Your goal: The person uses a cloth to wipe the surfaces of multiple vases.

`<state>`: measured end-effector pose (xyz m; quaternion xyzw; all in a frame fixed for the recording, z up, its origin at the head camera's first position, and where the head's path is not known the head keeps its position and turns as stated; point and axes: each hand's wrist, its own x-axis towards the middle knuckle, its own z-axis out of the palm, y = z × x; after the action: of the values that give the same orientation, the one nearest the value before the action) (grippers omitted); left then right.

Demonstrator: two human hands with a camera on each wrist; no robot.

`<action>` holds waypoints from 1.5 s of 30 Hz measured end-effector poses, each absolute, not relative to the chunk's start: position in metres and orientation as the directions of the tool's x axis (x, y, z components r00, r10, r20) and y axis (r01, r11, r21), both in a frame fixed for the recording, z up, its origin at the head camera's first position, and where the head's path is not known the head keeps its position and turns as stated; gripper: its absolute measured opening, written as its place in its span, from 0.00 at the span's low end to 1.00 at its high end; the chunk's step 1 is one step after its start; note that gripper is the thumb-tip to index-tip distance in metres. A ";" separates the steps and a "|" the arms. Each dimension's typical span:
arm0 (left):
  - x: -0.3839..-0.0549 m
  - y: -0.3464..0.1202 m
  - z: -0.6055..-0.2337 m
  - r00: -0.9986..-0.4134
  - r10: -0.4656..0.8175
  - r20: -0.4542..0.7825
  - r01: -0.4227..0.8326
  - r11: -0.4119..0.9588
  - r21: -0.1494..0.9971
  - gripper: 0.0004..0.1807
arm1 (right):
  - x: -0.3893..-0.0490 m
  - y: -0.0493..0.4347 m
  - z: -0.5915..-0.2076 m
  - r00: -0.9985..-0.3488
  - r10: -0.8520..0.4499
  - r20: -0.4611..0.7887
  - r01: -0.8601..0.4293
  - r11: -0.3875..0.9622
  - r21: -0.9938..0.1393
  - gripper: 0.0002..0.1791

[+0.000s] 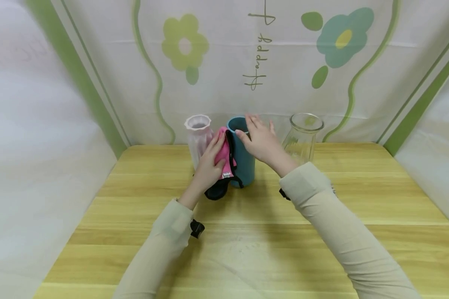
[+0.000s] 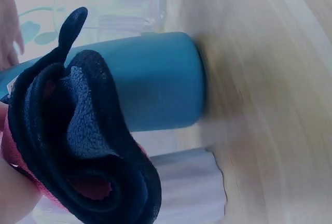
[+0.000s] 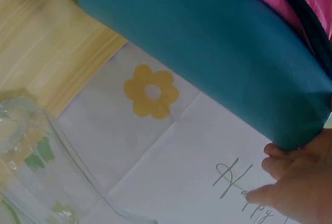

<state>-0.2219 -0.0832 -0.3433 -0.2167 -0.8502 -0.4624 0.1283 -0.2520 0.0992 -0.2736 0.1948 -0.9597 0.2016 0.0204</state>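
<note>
My left hand (image 1: 208,166) grips a folded pink fabric piece with black edging (image 1: 224,160), which carries a small white label and hangs against the front left of a blue vase (image 1: 245,162). In the left wrist view the fabric (image 2: 83,115) shows its dark fuzzy inside and a loose black strap. The vase stands upright on the table. My right hand (image 1: 263,141) touches its rim, fingers extended along the right side and thumb toward the front. In the right wrist view the fingers (image 3: 298,164) meet the vase's top end. Just left stands a pale pink fluted vase (image 1: 196,139), partly hidden.
A clear glass vase (image 1: 303,137) stands right of the blue one, partly behind my right forearm. The wooden table (image 1: 239,257) ends at a printed cloth backdrop (image 1: 224,91). Dark wrist-camera parts (image 1: 196,229) show beside my left sleeve.
</note>
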 end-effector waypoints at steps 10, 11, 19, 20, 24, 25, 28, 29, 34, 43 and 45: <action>-0.221 -0.086 -0.357 -0.891 0.275 0.362 0.454 0.520 0.724 0.36 | -0.248 0.090 -0.274 -0.939 -0.312 0.146 -0.344 0.866 -0.362 0.40; -0.220 -0.086 -0.360 -0.894 0.278 0.352 0.448 0.518 0.728 0.36 | -0.248 0.090 -0.274 -0.940 -0.310 0.146 -0.342 0.867 -0.363 0.40; -0.215 -0.091 -0.378 -0.914 0.298 0.277 0.399 0.525 0.751 0.33 | -0.248 0.089 -0.275 -0.940 -0.306 0.151 -0.341 0.865 -0.369 0.40; -0.214 -0.092 -0.380 -0.915 0.299 0.270 0.395 0.529 0.751 0.33 | -0.248 0.089 -0.274 -0.940 -0.306 0.152 -0.341 0.863 -0.372 0.40; -0.212 -0.095 -0.389 -0.924 0.303 0.231 0.368 0.555 0.746 0.33 | -0.248 0.088 -0.274 -0.939 -0.307 0.153 -0.343 0.864 -0.369 0.40; -0.211 -0.096 -0.391 -0.928 0.306 0.215 0.359 0.569 0.740 0.33 | -0.248 0.087 -0.274 -0.939 -0.307 0.155 -0.343 0.865 -0.367 0.40; -0.210 -0.098 -0.398 -0.933 0.316 0.170 0.337 0.612 0.715 0.33 | -0.248 0.086 -0.274 -0.940 -0.304 0.154 -0.340 0.868 -0.363 0.40; -0.210 -0.099 -0.400 -0.935 0.318 0.157 0.330 0.620 0.712 0.34 | -0.248 0.086 -0.274 -0.940 -0.305 0.154 -0.340 0.868 -0.363 0.40; -0.208 -0.100 -0.405 -0.932 0.329 0.155 0.339 0.629 0.700 0.34 | -0.249 0.089 -0.271 -0.939 -0.319 0.130 -0.345 0.856 -0.384 0.40; -0.207 -0.099 -0.405 -0.927 0.346 0.149 0.351 0.652 0.672 0.34 | -0.267 0.109 -0.268 -0.875 -0.483 0.028 -0.419 0.727 -0.544 0.38; -0.209 -0.099 -0.404 -0.926 0.351 0.141 0.345 0.629 0.696 0.35 | -0.269 0.112 -0.269 -0.866 -0.501 0.008 -0.418 0.714 -0.562 0.37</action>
<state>-0.2086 -0.0990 -0.4037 -0.1927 -0.9026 -0.3849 -0.0043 -0.2695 0.1119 -0.2691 0.2488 -0.9228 0.2850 -0.0726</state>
